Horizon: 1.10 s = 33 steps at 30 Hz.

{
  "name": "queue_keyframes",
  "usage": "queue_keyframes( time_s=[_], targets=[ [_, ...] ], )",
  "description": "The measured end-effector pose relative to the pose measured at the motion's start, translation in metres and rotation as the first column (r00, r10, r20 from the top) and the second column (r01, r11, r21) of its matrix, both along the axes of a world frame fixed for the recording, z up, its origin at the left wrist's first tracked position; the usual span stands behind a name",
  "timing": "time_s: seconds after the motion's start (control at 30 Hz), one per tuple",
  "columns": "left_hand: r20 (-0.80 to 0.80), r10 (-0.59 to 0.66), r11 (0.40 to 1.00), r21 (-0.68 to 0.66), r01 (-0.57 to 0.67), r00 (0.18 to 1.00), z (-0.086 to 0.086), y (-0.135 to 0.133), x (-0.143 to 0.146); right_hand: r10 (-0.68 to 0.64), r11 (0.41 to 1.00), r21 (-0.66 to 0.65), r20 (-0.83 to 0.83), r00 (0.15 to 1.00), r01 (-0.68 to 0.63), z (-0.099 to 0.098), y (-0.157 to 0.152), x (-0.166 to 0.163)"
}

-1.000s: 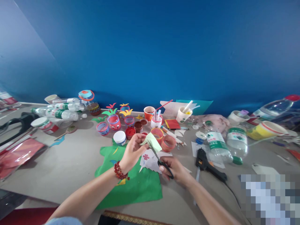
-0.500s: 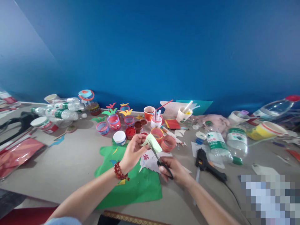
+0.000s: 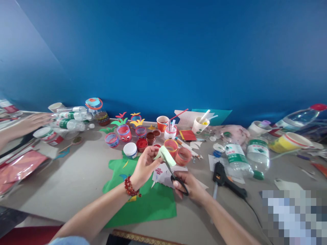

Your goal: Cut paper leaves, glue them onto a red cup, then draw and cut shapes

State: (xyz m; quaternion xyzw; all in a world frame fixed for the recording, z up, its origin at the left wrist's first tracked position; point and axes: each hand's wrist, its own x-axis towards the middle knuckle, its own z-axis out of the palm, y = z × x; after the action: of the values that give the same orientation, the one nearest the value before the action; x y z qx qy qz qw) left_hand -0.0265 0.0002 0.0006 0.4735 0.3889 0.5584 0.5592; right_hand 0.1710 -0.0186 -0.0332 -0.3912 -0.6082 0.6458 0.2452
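My left hand (image 3: 146, 162) pinches a pale green piece of paper (image 3: 168, 158) between thumb and fingers, above the table's middle. In my right hand (image 3: 187, 185) is a pair of scissors (image 3: 179, 184) with black handles, its blades meeting the paper. Under my left forearm lies a green sheet (image 3: 153, 207) with small yellow and blue scraps on it. White paper with a red knot pattern (image 3: 158, 171) rests beneath the scissors. Just beyond my hands stand an open jar of red paint (image 3: 142, 144) and a white-lidded jar (image 3: 130, 149).
Small painted cups with paper leaves (image 3: 124, 133) stand toward the wall. A black glue gun (image 3: 227, 180) with its cord and clear bottles (image 3: 236, 158) lie at right. Another person's hand (image 3: 33, 123) reaches in at far left, near more bottles (image 3: 73, 125).
Another person's hand has come in from the left edge toward the bottles. My own hands, the paper and the scissors have hardly moved.
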Motion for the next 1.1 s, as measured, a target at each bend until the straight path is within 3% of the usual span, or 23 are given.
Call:
queue_keyframes(
  time_s=[1.1],
  targets=[
    [0.005, -0.004, 0.999, -0.044, 0.004, 1.000, 0.0033, -0.0018, 0.0027, 0.025, 0.997, 0.078, -0.049, 0.999, -0.021, -0.0080, 0.0002, 0.0003]
  ],
)
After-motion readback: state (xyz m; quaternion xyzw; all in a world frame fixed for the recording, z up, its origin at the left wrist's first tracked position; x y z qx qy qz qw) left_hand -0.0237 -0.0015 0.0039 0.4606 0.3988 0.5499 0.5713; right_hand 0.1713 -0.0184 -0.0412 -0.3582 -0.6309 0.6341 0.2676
